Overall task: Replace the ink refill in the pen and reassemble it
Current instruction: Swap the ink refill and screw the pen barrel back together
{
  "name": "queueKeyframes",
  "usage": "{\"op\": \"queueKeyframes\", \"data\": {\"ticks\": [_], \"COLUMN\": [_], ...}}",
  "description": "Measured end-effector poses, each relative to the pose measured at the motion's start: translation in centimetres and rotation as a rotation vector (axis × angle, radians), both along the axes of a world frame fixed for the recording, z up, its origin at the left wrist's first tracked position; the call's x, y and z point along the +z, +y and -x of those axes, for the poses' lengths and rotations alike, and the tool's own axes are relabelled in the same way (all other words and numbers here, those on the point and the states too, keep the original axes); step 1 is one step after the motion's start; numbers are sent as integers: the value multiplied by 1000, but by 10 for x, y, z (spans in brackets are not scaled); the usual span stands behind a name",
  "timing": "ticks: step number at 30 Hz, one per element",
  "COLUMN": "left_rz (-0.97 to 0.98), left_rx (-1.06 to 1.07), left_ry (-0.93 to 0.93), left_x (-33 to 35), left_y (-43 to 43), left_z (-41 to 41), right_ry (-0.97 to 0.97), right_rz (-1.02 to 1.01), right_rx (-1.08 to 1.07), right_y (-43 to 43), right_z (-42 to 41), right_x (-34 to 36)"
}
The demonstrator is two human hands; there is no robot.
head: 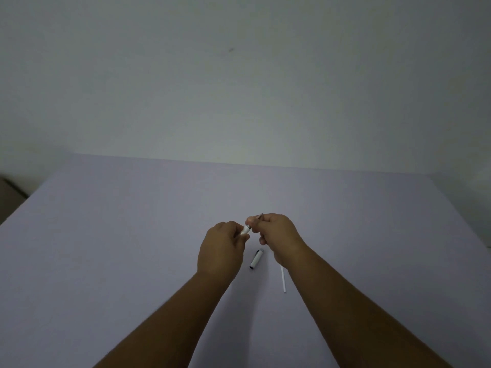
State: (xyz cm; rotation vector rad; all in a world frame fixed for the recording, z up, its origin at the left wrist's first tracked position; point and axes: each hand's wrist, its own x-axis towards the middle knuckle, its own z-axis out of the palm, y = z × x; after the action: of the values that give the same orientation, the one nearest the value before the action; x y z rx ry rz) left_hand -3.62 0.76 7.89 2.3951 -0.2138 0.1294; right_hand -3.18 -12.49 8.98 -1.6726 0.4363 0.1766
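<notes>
Both grips are closed on pen parts held above the surface (132, 235). Left hand (221, 249) pinches the white pen barrel (245, 230), most of it hidden inside the fist. Right hand (277, 235) pinches the tip section (256, 218), its dark point showing at the hand's 11 o'clock. How far the two parts are joined cannot be told. Nearest the person, a thin white refill (283, 279) lies flat at 5 o'clock from the hands, partly under the right wrist. Just beyond it, a white cap (256, 259) with dark ends lies between the wrists, apart from the refill. Farthest back stands a plain pale wall (239, 75).
</notes>
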Motion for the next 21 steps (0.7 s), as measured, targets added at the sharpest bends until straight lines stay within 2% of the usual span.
{"op": "queueKeyframes", "data": {"ticks": [2,5,6,8,10,16,21], "left_rz": [7,152,236,392,475,542,568], "left_rx": [26,124,164,207,203,188,158], "left_ry": [44,243,330,489,586,702,748], "left_x": [-4,-8,-9,-14,-20,-32,-32], "left_y": [3,10,13,19,24,31,32], "left_z": [-5,-11,-13,-14,-13,-11,-14], "right_ry": [41,133,139,127,158,259,259], "right_rz": [-1,9,111,448,622,729,747], "right_rx": [4,-33,-45,20,85,44,-18], "right_y": [2,-3,-6,-10,-8,8,12], "right_z": [-7,-18,-20,-19,-17,-19,-22], "right_x": [-5,-19,-28,-52,-77,-118,-125]}}
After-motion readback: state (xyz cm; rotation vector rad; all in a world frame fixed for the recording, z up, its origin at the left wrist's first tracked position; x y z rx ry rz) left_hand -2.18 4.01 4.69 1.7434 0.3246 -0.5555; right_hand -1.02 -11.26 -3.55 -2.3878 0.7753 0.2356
